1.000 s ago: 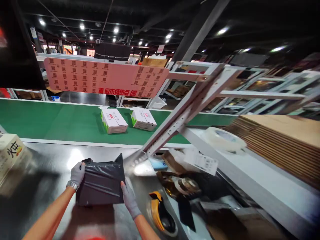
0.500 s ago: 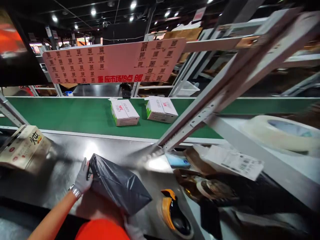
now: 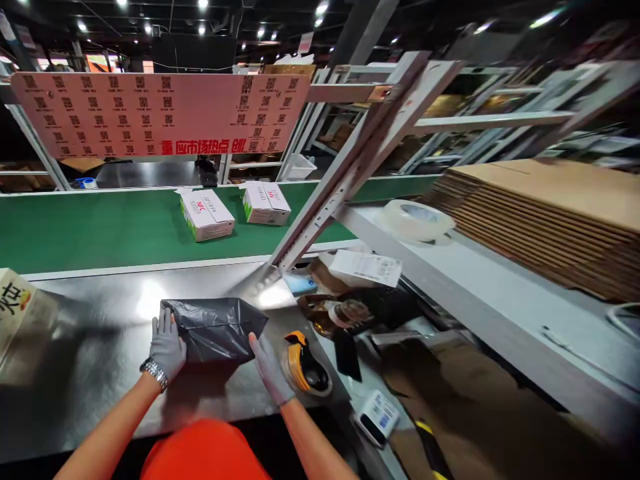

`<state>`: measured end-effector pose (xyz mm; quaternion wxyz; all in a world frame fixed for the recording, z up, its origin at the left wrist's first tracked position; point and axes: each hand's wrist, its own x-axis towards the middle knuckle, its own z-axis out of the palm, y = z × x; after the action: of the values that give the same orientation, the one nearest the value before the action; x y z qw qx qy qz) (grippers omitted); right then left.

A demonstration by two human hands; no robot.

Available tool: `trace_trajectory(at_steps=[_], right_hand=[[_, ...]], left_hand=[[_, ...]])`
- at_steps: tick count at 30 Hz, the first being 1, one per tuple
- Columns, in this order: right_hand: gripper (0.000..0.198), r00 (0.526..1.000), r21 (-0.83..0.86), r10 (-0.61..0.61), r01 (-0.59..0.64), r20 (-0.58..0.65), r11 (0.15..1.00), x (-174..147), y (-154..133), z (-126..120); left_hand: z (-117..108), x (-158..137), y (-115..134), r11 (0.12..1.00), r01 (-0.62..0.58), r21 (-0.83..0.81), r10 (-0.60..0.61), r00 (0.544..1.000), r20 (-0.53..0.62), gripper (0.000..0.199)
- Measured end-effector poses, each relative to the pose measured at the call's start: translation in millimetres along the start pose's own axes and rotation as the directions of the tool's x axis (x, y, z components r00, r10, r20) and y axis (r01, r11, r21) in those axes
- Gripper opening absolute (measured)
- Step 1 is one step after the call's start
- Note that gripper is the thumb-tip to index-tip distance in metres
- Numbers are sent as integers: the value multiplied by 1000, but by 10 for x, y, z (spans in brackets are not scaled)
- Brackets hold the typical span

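- Black plastic parcel [image 3: 215,328] lies flat on the steel desk [image 3: 100,313], near its front edge.
- Left hand [image 3: 167,345], grey-gloved with a metal watch at the wrist, rests open against the parcel's left end, fingers up along its side.
- Right hand [image 3: 271,368], same glove, is pressed open against the parcel's right front corner. Neither hand is closed around it; the parcel sits between the two palms.
- Yellow-and-black tape dispenser [image 3: 306,367] sits just beside the right hand.
- Printed carton [image 3: 17,310] at the desk's far left edge, well apart from the parcel.
- Green conveyor belt [image 3: 90,223] runs behind the desk, carrying two white boxes [image 3: 207,215] side by side.
- Right shelf holds a clear tape roll [image 3: 417,220] and stacked flat cardboard [image 3: 545,213].
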<state>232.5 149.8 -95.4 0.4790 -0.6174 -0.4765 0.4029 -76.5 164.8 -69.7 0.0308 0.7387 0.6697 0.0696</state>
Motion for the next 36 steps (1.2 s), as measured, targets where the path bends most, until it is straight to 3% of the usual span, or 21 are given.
trace_trajectory(at_steps=[3,7,13,17,21,26,30,33,36], right_hand=[[80,999,-121,-10,4,-48,993,85,-170,184],[79,977,-395,-162,95,-139,914,125,-125,423],[60,922,-694,-388,283,6,662,84,-32,756],[54,895,-791,-437,331,90,514,62,-31,872],[52,874,-798,-445,406,196,446,39,-55,936],[52,888,-789,-405,403,217,463,15,-191,1014],[49,864,-666,-435,481,253,569,-96,-353,957],[45,857,-463,-462,513,227,723,-203,-433,749],[43,857,-351,-510,499,67,792,-173,-413,411]], left_hand=[[51,30,-20,998,-49,-46,49,999,-8,80],[101,96,-37,977,-177,-115,182,983,27,79],[151,181,-25,951,-234,-202,240,971,5,78],[199,196,-17,945,-230,-233,239,971,9,80],[248,207,-16,939,-230,-257,232,973,-22,81],[239,207,-36,948,-233,-218,233,972,-25,78],[219,186,-72,952,-256,-169,247,966,-70,74],[233,157,-87,951,-274,-141,257,958,-128,72],[266,126,-96,953,-286,-103,265,948,-175,73]])
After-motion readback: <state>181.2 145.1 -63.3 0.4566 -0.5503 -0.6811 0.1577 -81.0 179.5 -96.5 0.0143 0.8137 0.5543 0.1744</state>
